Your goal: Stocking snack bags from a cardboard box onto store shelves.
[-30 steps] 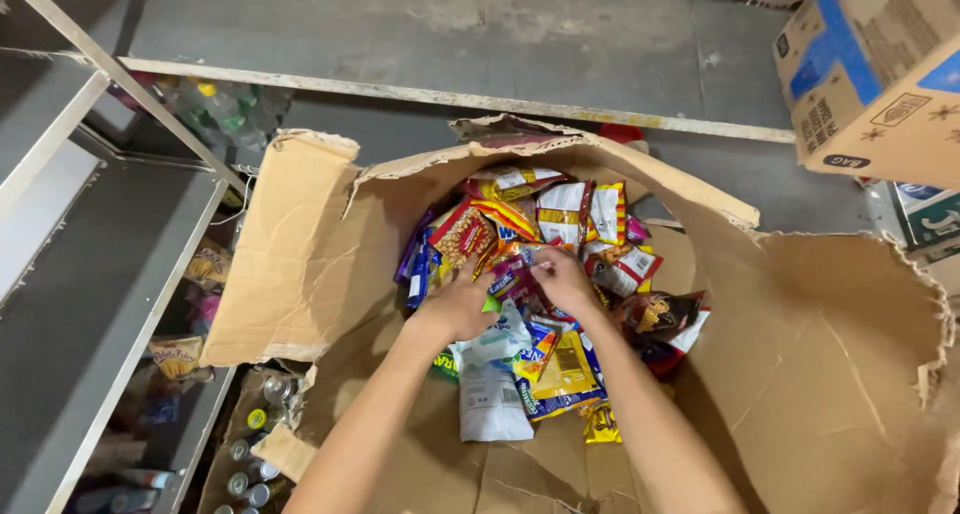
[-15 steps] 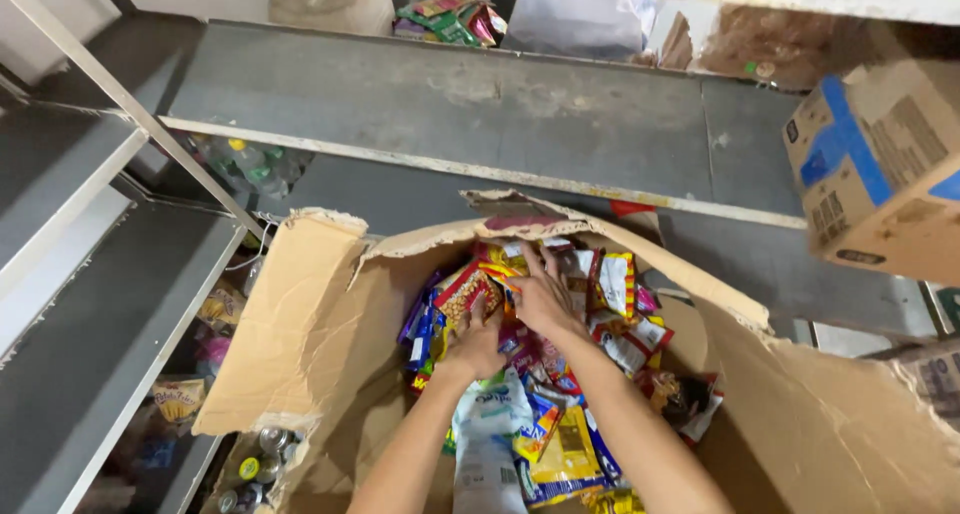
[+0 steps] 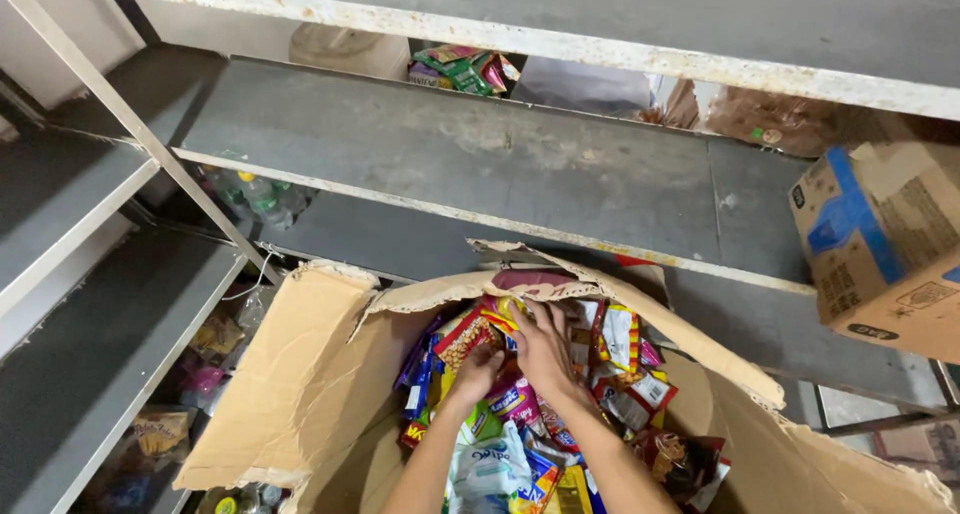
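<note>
Both hands deep in torn cardboard box (image 3: 300, 374), sorting snack packets (image 3: 610, 339). Left hand (image 3: 478, 366) pinches red packet (image 3: 465, 339); right hand (image 3: 543, 346) spread flat near far edge. Next likely needs firm grip, lift clear.

I am watching through a single camera worn on the person's head, so there is no second view sharing any part of the scene. It is looking forward and downward from above the forearms, which are entering at the bottom edge and reaching away from the lens. It is sitting close over the torn cardboard box (image 3: 300, 374), whose near side is running out of the bottom of the frame. Beyond the box it is facing the grey metal shelf (image 3: 480, 164), with another shelf edge crossing the top of the frame. At the right edge it is catching a blue-and-brown carton (image 3: 880, 244); at the left, a side rack (image 3: 70, 204) slanting away.
</note>
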